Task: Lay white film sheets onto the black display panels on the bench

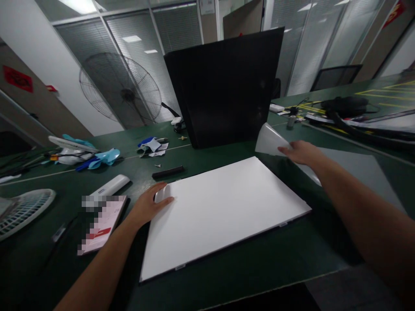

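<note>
A flat white panel (220,211) with a thin dark edge and small tabs along its near side lies on the dark green table in front of me. My left hand (154,201) is at its far left corner, thumb on the white surface and fingers around the edge. A small pale curl shows between thumb and forefinger; whether it is a lifted sheet I cannot tell. Off to the right, my right hand (300,153) pinches a translucent plastic sheet (271,140), whose corner curls up. The rest of that sheet extends under my forearm over the table, apart from the panel.
Behind the panel stands a large black screen-like board (227,90). To the left lie a pink box (105,224), a white device (112,185), a black bar (167,172) and blue gloves (105,159). Cables and a black bag (345,106) occupy the far right.
</note>
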`<action>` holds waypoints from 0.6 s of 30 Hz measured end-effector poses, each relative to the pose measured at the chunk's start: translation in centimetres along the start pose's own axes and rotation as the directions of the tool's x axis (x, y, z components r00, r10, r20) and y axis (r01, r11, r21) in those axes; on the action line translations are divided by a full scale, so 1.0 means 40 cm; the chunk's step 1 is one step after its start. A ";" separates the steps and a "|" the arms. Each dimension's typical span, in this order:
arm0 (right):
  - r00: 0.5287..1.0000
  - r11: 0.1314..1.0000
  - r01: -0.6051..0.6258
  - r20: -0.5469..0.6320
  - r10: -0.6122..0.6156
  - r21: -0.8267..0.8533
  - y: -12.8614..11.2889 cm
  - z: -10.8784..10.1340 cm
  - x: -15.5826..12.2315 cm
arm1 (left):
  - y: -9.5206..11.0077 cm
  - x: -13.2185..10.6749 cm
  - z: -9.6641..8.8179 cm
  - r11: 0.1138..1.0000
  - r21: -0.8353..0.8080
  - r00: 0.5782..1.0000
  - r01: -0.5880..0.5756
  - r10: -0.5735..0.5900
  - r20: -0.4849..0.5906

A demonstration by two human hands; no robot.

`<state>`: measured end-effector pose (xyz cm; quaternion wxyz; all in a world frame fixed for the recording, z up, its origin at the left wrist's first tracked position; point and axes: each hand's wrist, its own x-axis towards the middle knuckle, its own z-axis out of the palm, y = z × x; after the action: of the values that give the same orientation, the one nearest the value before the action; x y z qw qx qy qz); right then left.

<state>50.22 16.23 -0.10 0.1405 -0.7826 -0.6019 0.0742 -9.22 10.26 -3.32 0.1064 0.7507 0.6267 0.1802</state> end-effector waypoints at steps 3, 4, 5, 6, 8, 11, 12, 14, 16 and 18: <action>0.987 0.995 -0.005 0.158 -0.011 0.101 -0.092 -0.020 -0.049 | -0.006 -0.001 0.003 1.000 -0.015 1.000 -0.011 0.011 -0.004; 0.979 0.991 0.035 0.195 -0.060 0.128 -0.124 -0.020 -0.071 | -0.008 0.000 0.003 1.000 -0.019 1.000 -0.011 0.011 -0.003; 0.968 0.985 0.086 0.222 -0.118 0.150 -0.155 -0.017 -0.094 | -0.009 0.000 0.004 1.000 -0.022 1.000 -0.009 0.009 -0.002; 0.951 0.974 0.150 0.247 -0.189 0.169 -0.185 -0.011 -0.121 | -0.010 0.000 0.004 1.000 -0.023 1.000 -0.006 0.006 -0.001; 0.893 0.930 0.307 0.276 -0.355 0.201 -0.242 0.005 -0.178 | -0.010 0.000 0.004 1.000 -0.019 1.000 0.000 0.000 -0.003; 0.788 0.827 0.526 0.252 -0.562 0.200 -0.319 0.035 -0.267 | -0.009 0.001 0.004 1.000 -0.015 1.000 0.003 -0.003 -0.010; 0.757 0.792 0.582 0.233 -0.611 0.186 -0.340 0.045 -0.294 | -0.009 0.001 0.004 1.000 -0.015 1.000 0.004 -0.004 -0.012; 0.675 0.705 0.692 0.207 -0.708 0.155 -0.374 0.062 -0.342 | -0.009 0.001 0.004 1.000 -0.015 1.000 0.008 -0.008 -0.012; 0.581 0.613 0.780 0.218 -0.784 0.126 -0.395 0.076 -0.377 | -0.009 0.000 0.005 1.000 -0.014 1.000 0.011 -0.011 -0.013; 0.513 0.549 0.829 0.242 -0.824 0.110 -0.405 0.080 -0.398 | -0.009 0.001 0.006 1.000 -0.017 1.000 0.009 -0.009 -0.018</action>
<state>30.16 5.13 1.02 0.0692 -0.3862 -0.9147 0.0966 -9.45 10.38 -3.67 0.1077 0.7452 0.6295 0.1918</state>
